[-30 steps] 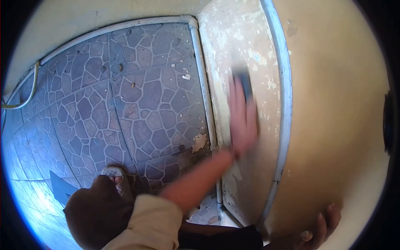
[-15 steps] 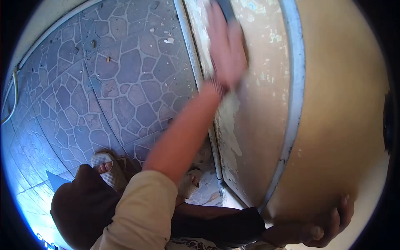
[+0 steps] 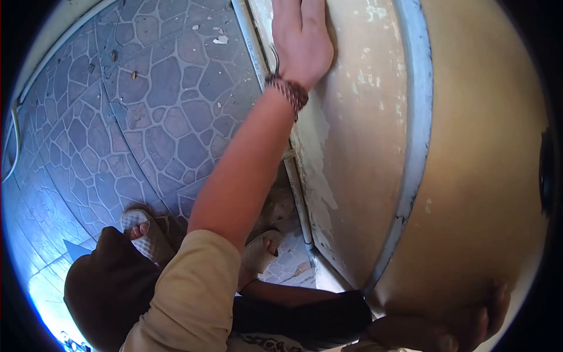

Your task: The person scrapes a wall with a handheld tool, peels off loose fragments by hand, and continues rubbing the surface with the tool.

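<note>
My left hand [image 3: 300, 44] lies against the worn, peeling lower wall [image 3: 363, 158] at the top of the view. Its fingertips are cut off by the frame edge. The grey flat object seen in its grip half a second ago is out of sight now. A braided bracelet [image 3: 287, 94] circles that wrist. At the lower right, in shadow, my right hand [image 3: 451, 330] rests by the smooth yellow wall [image 3: 481, 164] with its fingers apart, apparently holding nothing.
Stone-patterned tiles [image 3: 167, 138] cover the floor, with small pale flakes [image 3: 220, 40] on them. A pipe [image 3: 298, 196] runs along the wall base. A raised grey band [image 3: 417, 117] crosses the wall. My sandalled feet [image 3: 146, 234] and dark-clothed knee [image 3: 108, 287] are at the lower left.
The view has shifted slightly. My left hand appears farther up and a little left, its fingertips now beyond the frame. My right hand has shifted slightly toward the right and downward.
</note>
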Available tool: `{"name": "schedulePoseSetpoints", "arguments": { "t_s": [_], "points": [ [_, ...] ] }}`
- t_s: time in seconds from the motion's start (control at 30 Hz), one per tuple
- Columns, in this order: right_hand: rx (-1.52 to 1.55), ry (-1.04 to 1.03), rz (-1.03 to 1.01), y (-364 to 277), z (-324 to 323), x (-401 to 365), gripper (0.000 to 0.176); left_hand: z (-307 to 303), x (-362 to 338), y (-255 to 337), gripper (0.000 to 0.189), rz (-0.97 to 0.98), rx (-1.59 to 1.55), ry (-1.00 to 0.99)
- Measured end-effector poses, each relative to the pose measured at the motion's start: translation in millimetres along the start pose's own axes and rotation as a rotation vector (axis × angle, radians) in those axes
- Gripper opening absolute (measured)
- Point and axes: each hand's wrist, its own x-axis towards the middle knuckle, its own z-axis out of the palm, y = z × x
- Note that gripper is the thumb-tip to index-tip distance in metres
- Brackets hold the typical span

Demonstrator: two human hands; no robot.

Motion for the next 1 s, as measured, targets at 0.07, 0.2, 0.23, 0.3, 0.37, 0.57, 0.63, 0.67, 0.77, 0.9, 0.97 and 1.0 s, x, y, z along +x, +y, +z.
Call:
{"name": "schedulePoseSetpoints", "arguments": {
  "t_s": [0.07, 0.2, 0.23, 0.3, 0.37, 0.57, 0.63, 0.67, 0.77, 0.9, 0.97, 1.0],
  "points": [
    [0.003, 0.002, 0.011, -1.5, -3.3, 1.7, 0.047, 13.7, -36.4, 12.0, 0.058, 0.003, 0.005, 0.136],
    [0.024, -0.032, -0.003, -0.1, -9.0, 4.0, 0.046, 51.8, -222.7, 36.8, 0.064, -0.078, -0.145, 0.016],
    [0.029, -0.038, -0.005, 0.5, -7.8, 4.2, 0.046, 56.5, -253.2, 38.7, 0.063, -0.127, -0.148, -0.016],
    [0.043, -0.038, -0.017, 1.1, -6.8, 4.7, 0.045, 55.7, -256.1, 35.2, 0.062, -0.167, -0.141, 0.016],
    [0.044, -0.031, -0.022, 0.8, -4.9, 3.3, 0.045, 51.5, -193.2, 22.2, 0.062, -0.141, -0.128, 0.13],
    [0.049, 0.008, 0.003, -0.6, -1.0, 0.9, 0.044, -15.5, -29.7, -9.4, 0.058, 0.096, -0.176, 0.156],
    [0.045, 0.024, 0.014, -2.0, -0.3, 3.1, 0.043, 20.4, -67.0, -19.4, 0.059, -0.019, -0.067, 0.269],
    [0.049, 0.02, 0.011, -1.9, -0.8, 5.5, 0.043, 33.6, -108.7, -14.1, 0.059, -0.069, -0.075, 0.217],
    [0.058, -0.015, -0.01, -3.9, -5.2, 7.3, 0.043, 54.4, -226.9, 36.2, 0.062, -0.185, -0.147, 0.071],
    [0.075, -0.013, -0.036, -2.6, 2.7, 7.8, 0.042, 53.0, -203.1, 33.7, 0.061, -0.157, -0.127, 0.123],
    [0.075, 0.009, -0.048, -2.5, 4.0, 3.7, 0.042, 39.8, -133.7, 19.3, 0.06, -0.076, -0.104, 0.197],
    [0.077, 0.015, -0.043, -1.5, 5.5, 2.0, 0.042, 34.1, -100.0, 10.0, 0.058, 0.024, -0.085, 0.255]
  ]
}}
